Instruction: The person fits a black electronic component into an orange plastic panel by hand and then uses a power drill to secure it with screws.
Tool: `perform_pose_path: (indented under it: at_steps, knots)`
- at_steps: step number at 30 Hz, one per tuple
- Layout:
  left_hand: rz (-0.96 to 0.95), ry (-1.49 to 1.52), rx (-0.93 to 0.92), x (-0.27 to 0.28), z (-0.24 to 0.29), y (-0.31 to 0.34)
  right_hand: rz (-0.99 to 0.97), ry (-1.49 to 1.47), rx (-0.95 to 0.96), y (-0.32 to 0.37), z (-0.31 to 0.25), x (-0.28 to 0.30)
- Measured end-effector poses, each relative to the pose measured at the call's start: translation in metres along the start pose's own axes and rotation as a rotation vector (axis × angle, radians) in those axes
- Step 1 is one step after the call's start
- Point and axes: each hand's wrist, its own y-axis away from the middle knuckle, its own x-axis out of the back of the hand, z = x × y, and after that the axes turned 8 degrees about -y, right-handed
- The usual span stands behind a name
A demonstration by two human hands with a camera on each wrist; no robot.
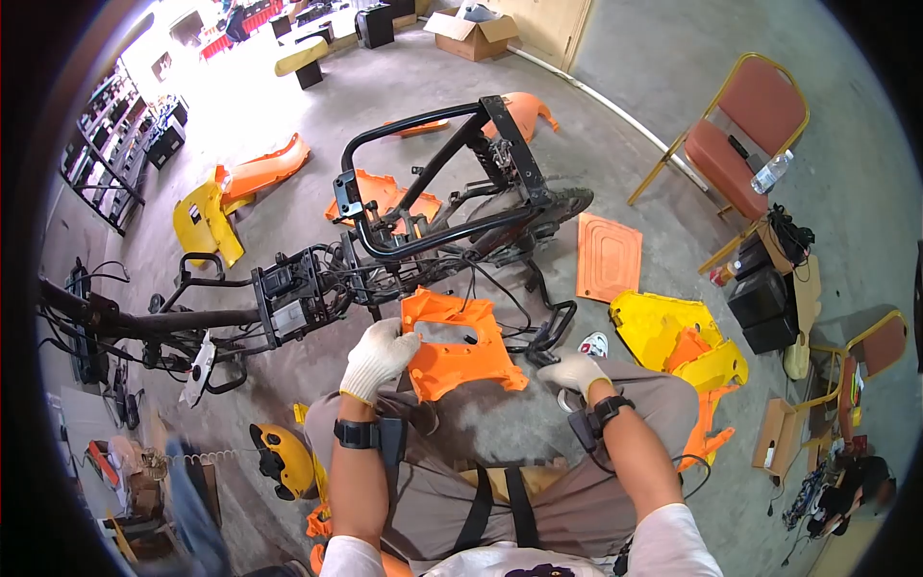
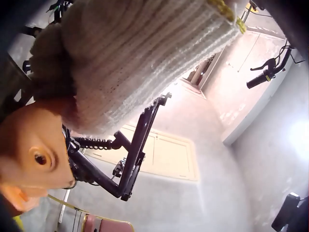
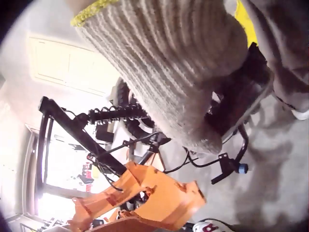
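Note:
My gloved left hand (image 1: 377, 361) grips the left edge of an orange plastic panel (image 1: 461, 370) with a wide cutout, held up in front of my knees. In the left wrist view the panel's face (image 2: 29, 150) shows a round screw hole beside the knitted glove (image 2: 120, 63). My gloved right hand (image 1: 575, 372) is at my right knee, apart from the panel, beside the black footrest bar (image 1: 553, 332). A dark, flat-sided thing (image 3: 241, 99) shows by its bent fingers in the right wrist view; whether they hold it I cannot tell.
A stripped black motorcycle frame (image 1: 385, 245) with loose cables stands just ahead. Orange and yellow body panels (image 1: 673, 332) lie on the floor around me, with a flat orange panel (image 1: 609, 257) at right. A red chair (image 1: 740, 144) holds a bottle (image 1: 772, 173). A yellow headlight cowl (image 1: 286, 460) lies at left.

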Motion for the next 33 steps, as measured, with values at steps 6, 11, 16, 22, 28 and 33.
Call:
perform_pose_path:
  at_steps: [6,11,16,22,28,33]
  knots:
    - [0.017,-0.083,-0.001,-0.001,-0.005,-0.004,0.101,-0.120,0.092,0.015,0.000,0.032]
    - [0.021,-0.130,0.018,-0.001,0.003,-0.002,0.035,-0.591,0.177,0.068,-0.025,0.064]
    - [0.007,-0.151,0.020,-0.004,0.004,-0.006,0.034,-0.932,0.409,0.106,-0.047,0.073]
    - [0.085,-0.092,-0.032,-0.013,0.000,-0.007,0.150,-0.383,0.722,0.107,-0.075,0.059]
    - [0.084,-0.133,-0.075,-0.015,0.001,-0.005,0.129,-0.266,0.673,0.052,-0.102,0.020]
    - [-0.050,-0.037,0.001,-0.007,0.013,0.003,0.265,-0.003,0.730,0.016,-0.122,-0.006]
